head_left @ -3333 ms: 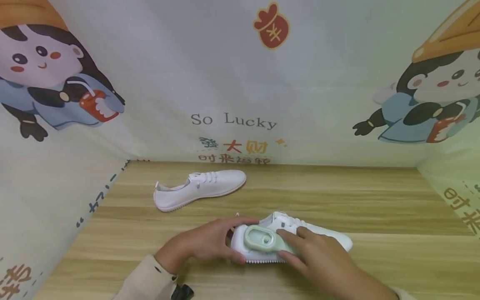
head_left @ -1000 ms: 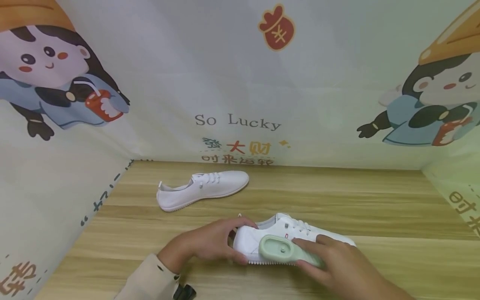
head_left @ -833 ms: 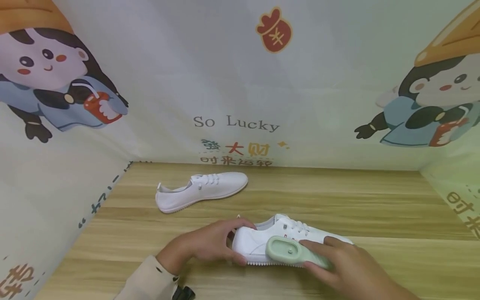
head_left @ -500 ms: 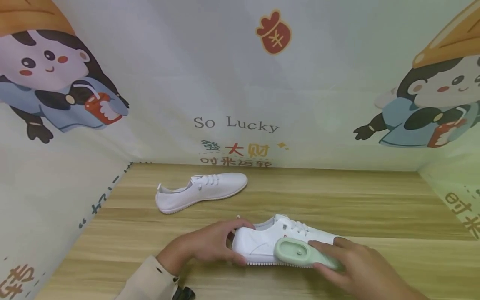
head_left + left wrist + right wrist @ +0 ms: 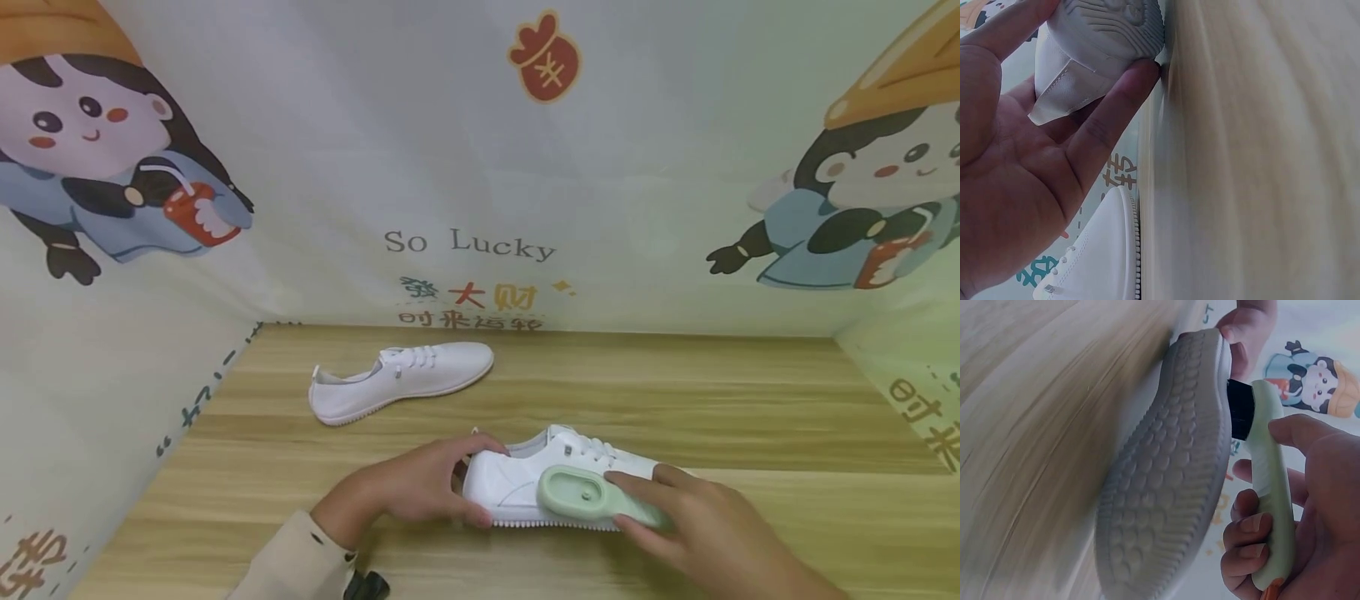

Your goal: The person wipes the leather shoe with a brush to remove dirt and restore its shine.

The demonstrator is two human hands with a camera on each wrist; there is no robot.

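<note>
One hand (image 5: pixel 697 518) around green brush (image 5: pixel 577 493)

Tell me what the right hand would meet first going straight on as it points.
Most likely the side of the near shoe, where the brush in the right hand seems to touch; exact depth is unclear.

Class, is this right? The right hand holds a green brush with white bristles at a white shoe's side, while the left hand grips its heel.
No: the bristles are black, not white, as the right wrist view shows. The rest stands: the right hand holds the green brush beside the white shoe, and the left hand grips its heel.
</note>
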